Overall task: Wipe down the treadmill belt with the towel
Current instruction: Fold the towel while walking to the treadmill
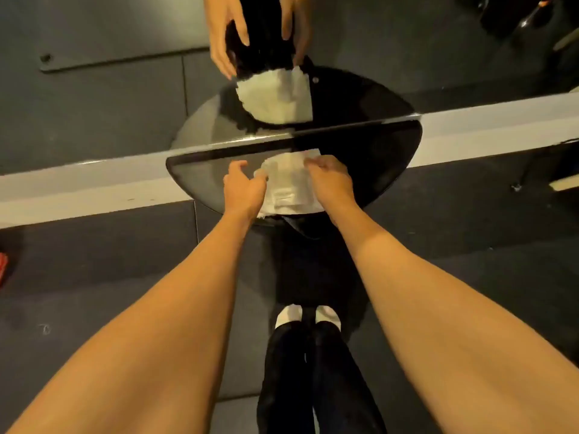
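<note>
Nearest the camera, two legs in black trousers (313, 371) stood on the dark grey floor (94, 277), with the feet in white socks (289, 314) set close together. A red object (3, 267) was cut off by the left edge of the view; its type could not be determined.

Both bare forearms extended forward over the legs to a round table (376, 170) with a dark, glossy top. The white towel (289, 189) lay folded on the near middle of this top, between the two hands.

The left hand (242, 189) was at the towel's left edge. Its fingers were curled with the tips touching the cloth, and the thumb stood raised and apart from them. Whether the fingers gripped the cloth could not be determined.

The right hand (329, 180) was on the towel's right side. Its fingers were bent and bunched together, pinching the far right corner.

A white ledge (78, 192) ran left to right behind the table. The table's far edge met a mirror (94, 89) above this ledge. The mirror showed the reflected towel (275, 95) and the reflected hands (222, 36), each with the thumb held apart from the fingers.
</note>
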Available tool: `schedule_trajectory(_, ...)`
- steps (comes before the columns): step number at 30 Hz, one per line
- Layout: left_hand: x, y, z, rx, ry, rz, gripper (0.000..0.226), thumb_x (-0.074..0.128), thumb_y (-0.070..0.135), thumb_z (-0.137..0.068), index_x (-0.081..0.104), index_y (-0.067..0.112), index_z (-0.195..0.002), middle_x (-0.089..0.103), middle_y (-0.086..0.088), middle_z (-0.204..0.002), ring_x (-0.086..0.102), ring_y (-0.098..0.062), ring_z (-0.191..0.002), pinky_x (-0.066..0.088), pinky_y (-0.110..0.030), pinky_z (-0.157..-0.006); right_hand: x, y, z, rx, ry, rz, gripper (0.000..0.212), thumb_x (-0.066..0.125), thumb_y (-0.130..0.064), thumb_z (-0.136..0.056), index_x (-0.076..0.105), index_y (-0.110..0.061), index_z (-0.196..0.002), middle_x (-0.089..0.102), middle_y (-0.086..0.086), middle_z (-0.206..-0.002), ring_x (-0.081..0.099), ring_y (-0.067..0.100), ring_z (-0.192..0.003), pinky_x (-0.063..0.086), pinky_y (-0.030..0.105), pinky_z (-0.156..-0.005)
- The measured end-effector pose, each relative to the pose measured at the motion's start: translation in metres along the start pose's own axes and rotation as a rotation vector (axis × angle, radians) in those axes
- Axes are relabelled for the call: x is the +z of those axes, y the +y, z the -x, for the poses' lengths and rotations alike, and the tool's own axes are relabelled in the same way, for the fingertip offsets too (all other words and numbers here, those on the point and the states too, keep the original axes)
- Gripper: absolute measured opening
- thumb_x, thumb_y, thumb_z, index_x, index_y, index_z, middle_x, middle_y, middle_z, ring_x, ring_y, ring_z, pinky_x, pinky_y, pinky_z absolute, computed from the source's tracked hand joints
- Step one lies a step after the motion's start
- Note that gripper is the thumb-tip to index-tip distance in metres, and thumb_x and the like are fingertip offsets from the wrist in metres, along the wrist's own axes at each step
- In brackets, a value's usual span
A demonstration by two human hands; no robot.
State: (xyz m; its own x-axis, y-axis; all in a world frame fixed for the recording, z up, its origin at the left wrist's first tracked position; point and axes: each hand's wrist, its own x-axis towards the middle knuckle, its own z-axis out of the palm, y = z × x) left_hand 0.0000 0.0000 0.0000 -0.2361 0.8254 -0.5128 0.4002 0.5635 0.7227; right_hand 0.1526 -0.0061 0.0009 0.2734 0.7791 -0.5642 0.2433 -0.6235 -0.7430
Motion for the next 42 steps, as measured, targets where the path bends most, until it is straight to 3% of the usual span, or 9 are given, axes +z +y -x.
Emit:
schedule_trajectory(5, 0.022, -0.046, -0.054, -0.123, -0.064, -0.051, 0.082, 0.065, 0.031, -0.08, 0.022, 0.016, -0.148, 0.039, -0.014, -0.144, 0.052, -0.033, -0.119, 0.049, -0.045, -0.095, 0.034, 0.041, -0.051, 0.072, 0.078, 0.214, 0.048, 0.056, -0.036, -0.092, 0.044, -0.018, -0.134, 0.048, 0.007, -0.137, 0.051, 0.03, -0.121, 0.048, 0.046, -0.096)
schedule_trajectory(11, 0.05, -0.042, -0.068, -0.111, 0.016, -0.387, 0.076, 0.063, 0.065, -0.073, 0.052, 0.012, -0.126, 0.055, -0.011, -0.131, 0.044, -0.034, -0.125, 0.039, -0.048, -0.102, 0.048, 0.039, -0.068, 0.169, 0.101, 0.218, 0.064, 0.071, -0.041, -0.082, 0.039, -0.015, -0.131, 0.056, 0.009, -0.127, 0.057, 0.03, -0.113, 0.047, 0.039, -0.083)
schedule_trajectory(19, 0.027, 0.043, -0.022, -0.01, -0.129, -0.076, 0.028, 0.067, 0.018, -0.07, 0.064, 0.014, -0.097, 0.068, -0.003, -0.093, 0.067, -0.024, -0.091, 0.057, -0.036, -0.08, -0.007, -0.003, -0.015, 0.248, 0.054, -0.265, 0.016, 0.064, -0.025, -0.083, 0.061, -0.019, -0.097, 0.07, 0.006, -0.097, 0.068, 0.024, -0.086, 0.06, 0.043, -0.077)
schedule_trajectory(22, 0.01, 0.104, 0.02, 0.04, -0.166, 0.036, 0.041, 0.062, 0.023, -0.056, 0.065, 0.009, -0.094, 0.069, -0.007, -0.089, 0.068, -0.026, -0.082, 0.058, -0.039, -0.073, -0.054, -0.051, 0.025, 0.189, 0.102, -0.356, 0.018, 0.057, -0.022, -0.088, 0.061, -0.015, -0.103, 0.068, 0.005, -0.094, 0.066, 0.024, -0.084, 0.057, 0.035, -0.073)
schedule_trajectory(25, -0.008, 0.176, 0.08, 0.094, -0.249, 0.155, 0.019, 0.062, 0.016, -0.067, 0.065, 0.01, -0.085, 0.066, -0.007, -0.084, 0.065, -0.027, -0.082, 0.056, -0.04, -0.074, -0.103, -0.108, 0.074, 0.057, 0.185, -0.377, 0.02, 0.054, -0.021, -0.087, 0.063, -0.013, -0.102, 0.067, 0.004, -0.089, 0.064, 0.024, -0.086, 0.053, 0.033, -0.07)
schedule_trajectory(30, -0.027, 0.291, 0.17, 0.268, -0.384, 0.309, 0.016, 0.069, 0.034, -0.083, 0.067, 0.018, -0.082, 0.07, -0.001, -0.084, 0.069, -0.022, -0.08, 0.056, -0.03, -0.063, -0.197, -0.19, 0.174, -0.178, 0.345, -0.507, 0.009, 0.059, -0.026, -0.089, 0.063, -0.021, -0.097, 0.066, -0.003, -0.085, 0.064, 0.017, -0.079, 0.051, 0.027, -0.064)
schedule_trajectory(36, -0.018, 0.385, 0.276, 0.644, -0.51, 0.221, 0.055, 0.067, 0.047, -0.082, 0.062, 0.011, -0.123, 0.067, -0.003, -0.115, 0.064, -0.022, -0.106, 0.053, -0.034, -0.089, -0.302, -0.225, 0.29, -0.405, 0.664, -0.607, 0.026, 0.064, -0.04, -0.091, 0.066, -0.016, -0.101, 0.066, -0.009, -0.076, 0.061, -0.001, -0.06, 0.045, 0.013, -0.05)
schedule_trajectory(39, 0.004, 0.411, 0.345, 0.887, -0.535, 0.208, 0.042, 0.056, 0.04, -0.094, 0.061, 0.011, -0.124, 0.064, 0.004, -0.113, 0.06, -0.013, -0.105, 0.048, -0.011, -0.078, -0.348, -0.218, 0.345, -0.443, 0.842, -0.62, 0.029, 0.061, -0.045, -0.092, 0.066, -0.017, -0.098, 0.069, -0.004, -0.083, 0.066, 0.01, -0.074, 0.052, 0.024, -0.059)
schedule_trajectory(42, 0.027, 0.424, 0.43, 0.986, -0.619, 0.252, 0.042, 0.055, 0.043, -0.094, 0.061, 0.014, -0.123, 0.063, 0.005, -0.108, 0.057, -0.012, -0.102, 0.044, -0.021, -0.084, -0.397, -0.194, 0.409, -0.493, 1.034, -0.644, 0.029, 0.059, -0.046, -0.093, 0.066, -0.018, -0.09, 0.068, -0.001, -0.087, 0.064, 0.015, -0.081, 0.051, 0.029, -0.067)
